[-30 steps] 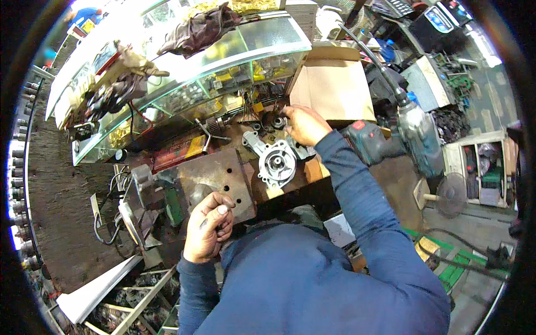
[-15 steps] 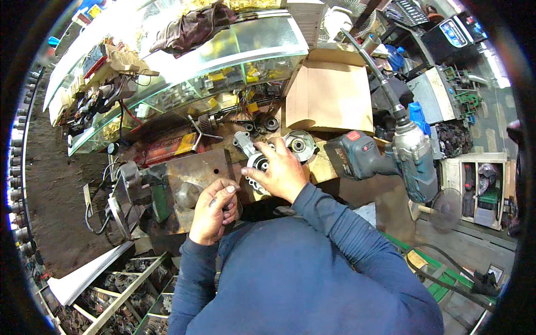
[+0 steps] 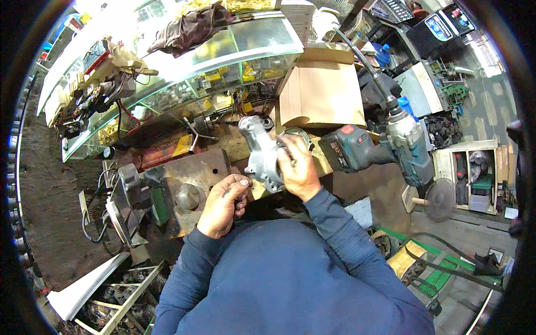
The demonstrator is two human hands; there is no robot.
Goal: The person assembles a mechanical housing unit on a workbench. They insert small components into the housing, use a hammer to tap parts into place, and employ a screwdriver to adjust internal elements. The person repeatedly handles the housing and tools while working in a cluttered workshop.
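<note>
My right hand grips a grey cast-metal housing by its right side, the housing tilted up off the bench so its ribbed outer face shows. Close to its lower left edge, my left hand is closed, thumb pressed against the curled fingers. Whatever may be pinched there is too small to make out. Behind my right hand lies a round metal part, mostly covered. To the right, a cordless impact wrench with a long extension lies with its battery toward my hand.
A steel plate with a rounded metal lump sits left of my hands. Beyond it are a three-armed metal tool and a red box. An open cardboard box and a glass cabinet stand at the back.
My right hand has lifted the grey housing from the bench and turned it, so its outer face now shows. My left hand has moved slightly right and up, nearer the housing.
</note>
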